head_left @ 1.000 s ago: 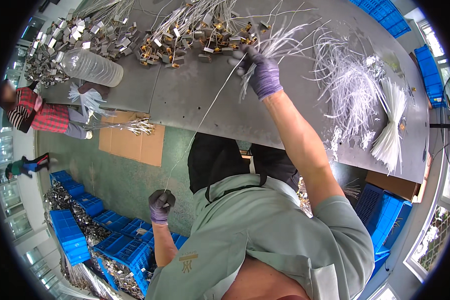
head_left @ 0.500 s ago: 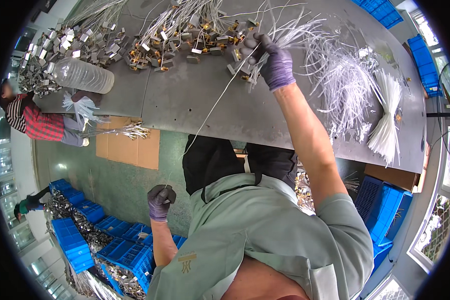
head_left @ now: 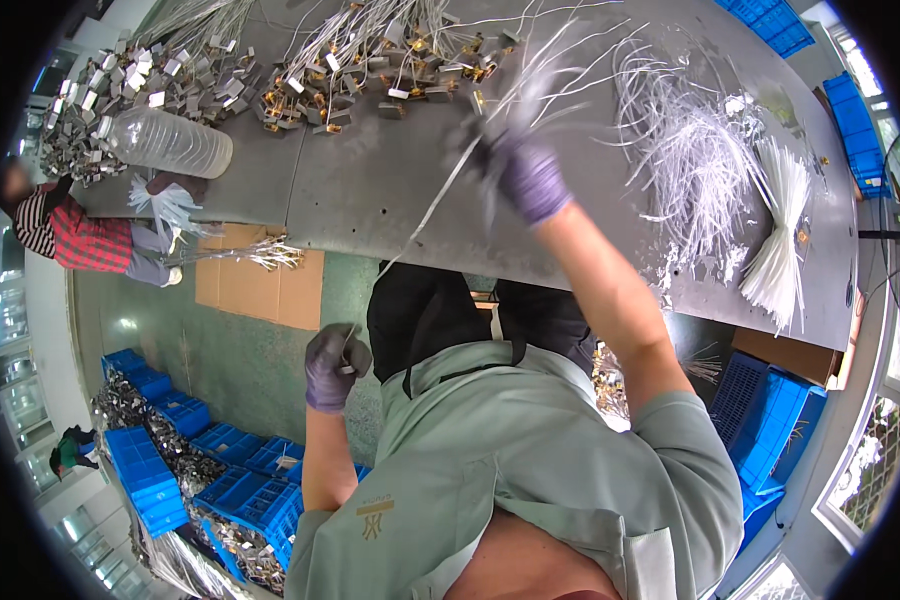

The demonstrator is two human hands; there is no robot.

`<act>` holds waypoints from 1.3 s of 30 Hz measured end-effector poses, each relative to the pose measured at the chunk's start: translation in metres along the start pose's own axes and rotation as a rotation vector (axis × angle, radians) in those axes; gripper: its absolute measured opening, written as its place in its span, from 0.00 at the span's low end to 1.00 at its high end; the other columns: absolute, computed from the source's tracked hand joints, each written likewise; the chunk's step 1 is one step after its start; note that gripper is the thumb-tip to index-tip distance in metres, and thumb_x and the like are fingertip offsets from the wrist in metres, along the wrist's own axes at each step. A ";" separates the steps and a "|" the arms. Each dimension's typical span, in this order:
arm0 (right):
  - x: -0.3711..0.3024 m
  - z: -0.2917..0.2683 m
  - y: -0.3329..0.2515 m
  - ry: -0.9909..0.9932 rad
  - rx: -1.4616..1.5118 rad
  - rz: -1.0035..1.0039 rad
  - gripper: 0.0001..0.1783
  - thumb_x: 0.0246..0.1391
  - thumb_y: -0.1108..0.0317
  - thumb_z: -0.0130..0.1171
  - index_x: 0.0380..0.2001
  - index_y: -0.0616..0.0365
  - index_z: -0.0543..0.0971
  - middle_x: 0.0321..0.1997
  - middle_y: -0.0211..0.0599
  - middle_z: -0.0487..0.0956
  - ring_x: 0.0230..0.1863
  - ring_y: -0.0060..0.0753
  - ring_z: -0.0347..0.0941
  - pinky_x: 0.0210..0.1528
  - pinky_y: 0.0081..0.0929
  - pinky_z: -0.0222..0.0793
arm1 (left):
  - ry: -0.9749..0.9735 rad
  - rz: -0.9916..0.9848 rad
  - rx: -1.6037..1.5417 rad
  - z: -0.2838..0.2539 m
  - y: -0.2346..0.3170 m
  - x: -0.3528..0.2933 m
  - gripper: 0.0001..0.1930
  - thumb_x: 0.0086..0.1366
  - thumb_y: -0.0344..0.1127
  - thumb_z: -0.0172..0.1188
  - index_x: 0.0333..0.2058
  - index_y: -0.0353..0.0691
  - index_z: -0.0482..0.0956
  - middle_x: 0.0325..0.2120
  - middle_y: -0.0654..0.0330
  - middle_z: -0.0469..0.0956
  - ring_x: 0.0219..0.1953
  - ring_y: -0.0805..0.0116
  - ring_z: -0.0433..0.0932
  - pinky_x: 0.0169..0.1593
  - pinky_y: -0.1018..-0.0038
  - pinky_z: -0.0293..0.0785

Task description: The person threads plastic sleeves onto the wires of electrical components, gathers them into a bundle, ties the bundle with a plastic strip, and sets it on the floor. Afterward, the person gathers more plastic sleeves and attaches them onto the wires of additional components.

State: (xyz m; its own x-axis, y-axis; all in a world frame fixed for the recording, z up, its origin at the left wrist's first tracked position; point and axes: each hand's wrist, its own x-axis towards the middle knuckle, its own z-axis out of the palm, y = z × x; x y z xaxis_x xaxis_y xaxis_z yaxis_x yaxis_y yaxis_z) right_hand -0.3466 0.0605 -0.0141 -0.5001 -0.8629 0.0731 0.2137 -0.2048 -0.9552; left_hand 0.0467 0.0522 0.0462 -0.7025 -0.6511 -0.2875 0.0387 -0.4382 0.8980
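Observation:
My right hand, in a purple glove with dark fingers, is closed round a bundle of thin white wires above the metal table. Its fingers and the bundle are smeared by motion. From there a single white wire slants down past the table edge toward my left hand. My left hand, gloved alike, is beside my thigh, off the table, with its fingers pinched at the wire's lower end. Beyond the right hand lies a heap of wires ending in small grey blocks with brass-coloured parts.
Loose white strands and a tied white bundle lie at the table's right. A clear plastic bottle lies by grey blocks at the left. Cardboard and blue crates are on the floor; another person stands far left.
My right hand has moved toward me and slightly left with the bundle, now blurred. My left hand has risen a little toward the table; the wire between them looks shorter.

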 end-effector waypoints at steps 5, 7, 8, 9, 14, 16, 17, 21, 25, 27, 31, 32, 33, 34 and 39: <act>0.009 0.023 -0.116 -0.036 0.303 0.036 0.15 0.59 0.62 0.49 0.40 0.65 0.72 0.36 0.43 0.77 0.34 0.34 0.75 0.34 0.25 0.71 | 0.071 -0.018 -0.432 0.007 -0.001 0.015 0.26 0.67 0.57 0.42 0.47 0.41 0.75 0.09 0.70 0.49 0.12 0.74 0.51 0.19 0.77 0.49; -0.022 0.061 -0.104 -0.113 0.152 0.167 0.14 0.60 0.63 0.49 0.39 0.65 0.73 0.33 0.43 0.79 0.30 0.30 0.76 0.32 0.23 0.72 | 0.043 -0.015 -0.422 0.028 0.009 0.043 0.26 0.67 0.56 0.42 0.49 0.42 0.74 0.09 0.70 0.48 0.13 0.74 0.50 0.20 0.78 0.48; -0.035 0.077 -0.098 -0.136 0.128 0.227 0.13 0.59 0.64 0.50 0.38 0.65 0.74 0.31 0.42 0.80 0.28 0.28 0.76 0.31 0.22 0.72 | 0.009 -0.011 -0.406 0.035 0.015 0.056 0.26 0.67 0.56 0.41 0.51 0.43 0.73 0.09 0.70 0.47 0.13 0.75 0.50 0.20 0.78 0.47; -0.040 0.083 -0.095 -0.144 0.130 0.232 0.13 0.59 0.64 0.50 0.38 0.65 0.74 0.31 0.42 0.80 0.28 0.28 0.76 0.31 0.22 0.72 | 0.019 -0.008 -0.407 0.036 0.018 0.068 0.26 0.67 0.56 0.41 0.51 0.43 0.73 0.09 0.70 0.47 0.13 0.75 0.50 0.20 0.78 0.47; -0.049 0.076 -0.049 -0.263 -0.525 -0.181 0.14 0.59 0.64 0.52 0.33 0.65 0.79 0.25 0.38 0.79 0.22 0.24 0.75 0.27 0.18 0.71 | -0.232 0.158 -0.316 0.067 0.041 0.096 0.22 0.67 0.53 0.48 0.50 0.44 0.73 0.09 0.70 0.50 0.13 0.76 0.52 0.18 0.78 0.48; -0.040 0.078 -0.088 -0.215 -0.461 -0.223 0.14 0.59 0.64 0.52 0.38 0.66 0.77 0.19 0.33 0.76 0.18 0.21 0.71 0.22 0.17 0.67 | -0.225 0.157 -0.348 0.069 0.042 0.101 0.20 0.66 0.50 0.50 0.49 0.43 0.73 0.10 0.69 0.51 0.13 0.75 0.53 0.18 0.78 0.49; -0.044 0.078 -0.103 -0.201 -0.335 -0.044 0.15 0.58 0.64 0.53 0.42 0.66 0.75 0.18 0.32 0.73 0.17 0.20 0.69 0.20 0.17 0.64 | -0.151 0.195 -0.350 0.071 0.044 0.102 0.18 0.67 0.47 0.49 0.46 0.40 0.73 0.09 0.67 0.53 0.12 0.75 0.52 0.19 0.77 0.50; -0.049 0.055 -0.123 -0.004 -0.081 0.045 0.20 0.59 0.62 0.53 0.47 0.68 0.70 0.16 0.30 0.67 0.14 0.20 0.63 0.18 0.18 0.57 | -0.074 0.319 -0.244 0.066 0.038 0.107 0.15 0.67 0.43 0.49 0.40 0.35 0.71 0.09 0.64 0.55 0.12 0.74 0.52 0.19 0.75 0.52; -0.025 0.031 -0.135 0.269 0.126 -0.097 0.20 0.60 0.59 0.52 0.43 0.69 0.71 0.18 0.32 0.67 0.15 0.25 0.62 0.18 0.20 0.57 | -0.108 0.429 -0.062 0.076 0.029 0.101 0.15 0.67 0.44 0.50 0.37 0.35 0.71 0.08 0.66 0.52 0.12 0.75 0.51 0.18 0.76 0.51; -0.014 0.017 -0.138 0.341 0.141 -0.100 0.20 0.60 0.58 0.52 0.40 0.68 0.71 0.20 0.32 0.69 0.16 0.25 0.64 0.19 0.20 0.58 | -0.142 0.472 -0.059 0.081 0.023 0.100 0.15 0.67 0.44 0.50 0.37 0.35 0.71 0.08 0.66 0.52 0.12 0.75 0.51 0.18 0.76 0.52; -0.022 0.000 -0.144 0.398 0.101 -0.253 0.20 0.60 0.55 0.52 0.38 0.65 0.71 0.21 0.33 0.71 0.16 0.27 0.67 0.19 0.21 0.60 | -0.115 0.570 -0.093 0.084 0.024 0.102 0.13 0.67 0.42 0.51 0.35 0.35 0.70 0.08 0.65 0.54 0.11 0.74 0.52 0.17 0.75 0.53; -0.023 -0.004 -0.141 0.403 0.100 -0.268 0.20 0.60 0.55 0.52 0.38 0.65 0.71 0.21 0.33 0.71 0.16 0.27 0.67 0.19 0.21 0.60 | -0.090 0.587 -0.134 0.085 0.027 0.104 0.13 0.67 0.42 0.51 0.34 0.35 0.70 0.08 0.65 0.55 0.11 0.74 0.53 0.17 0.75 0.53; -0.023 -0.007 -0.140 0.494 0.166 -0.242 0.20 0.60 0.54 0.51 0.40 0.64 0.71 0.22 0.35 0.73 0.18 0.29 0.70 0.18 0.21 0.60 | -0.102 0.594 -0.133 0.088 0.029 0.104 0.13 0.67 0.42 0.51 0.34 0.35 0.70 0.08 0.65 0.55 0.11 0.74 0.53 0.17 0.75 0.53; -0.023 -0.011 -0.137 0.584 0.234 -0.214 0.21 0.60 0.54 0.51 0.42 0.64 0.70 0.24 0.37 0.75 0.19 0.32 0.73 0.18 0.21 0.61 | -0.118 0.633 -0.116 0.091 0.031 0.104 0.13 0.67 0.41 0.52 0.34 0.35 0.70 0.09 0.65 0.56 0.12 0.74 0.54 0.17 0.75 0.53; -0.006 -0.050 -0.168 0.472 0.557 -0.305 0.21 0.58 0.53 0.51 0.48 0.56 0.70 0.46 0.48 0.77 0.46 0.47 0.75 0.38 0.35 0.68 | -0.099 0.651 0.037 0.086 0.017 0.100 0.13 0.67 0.40 0.51 0.35 0.34 0.70 0.10 0.63 0.60 0.13 0.74 0.58 0.19 0.75 0.56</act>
State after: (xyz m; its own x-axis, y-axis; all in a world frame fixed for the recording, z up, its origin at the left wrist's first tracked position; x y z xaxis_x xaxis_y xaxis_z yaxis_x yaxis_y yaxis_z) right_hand -0.4210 0.1234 0.1316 -0.8806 -0.4699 0.0605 0.3361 -0.7096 -0.6193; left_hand -0.0843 0.0331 0.0608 -0.6060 -0.7151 0.3483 0.4543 0.0483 0.8895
